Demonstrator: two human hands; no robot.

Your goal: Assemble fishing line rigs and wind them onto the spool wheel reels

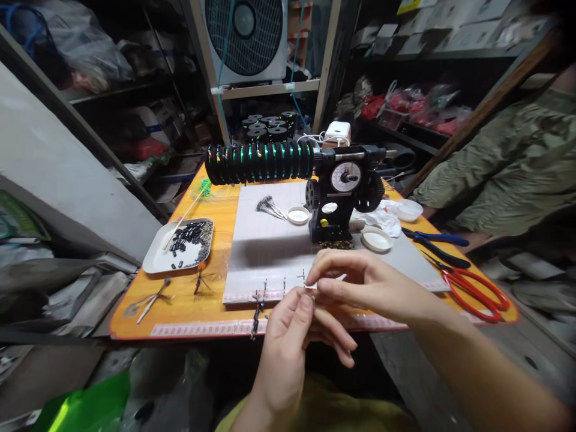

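My left hand [292, 336] is at the table's front edge, its thumb pressed on the index finger; a tiny item shows at the tips, too small to name. Just above and right of it, my right hand [360, 282] reaches in with thumb and index finger bent close together beside the left fingertips. What it holds, if anything, cannot be made out. Left of my left hand, a dark beaded strand [256, 315] hangs over the front edge. Several short thin pieces lie on the grey board [252, 252] behind the hands. A black winding machine [337, 198] with a ribbed roller [261, 163] stands behind.
A white tray [155, 255] of black parts sits at the left. Red scissors [477, 294] and blue-handled pliers [443, 239] lie right. Two small round dishes, one nearer [377, 240], rest by the machine. A person's green trousers [499, 144] show at the right.
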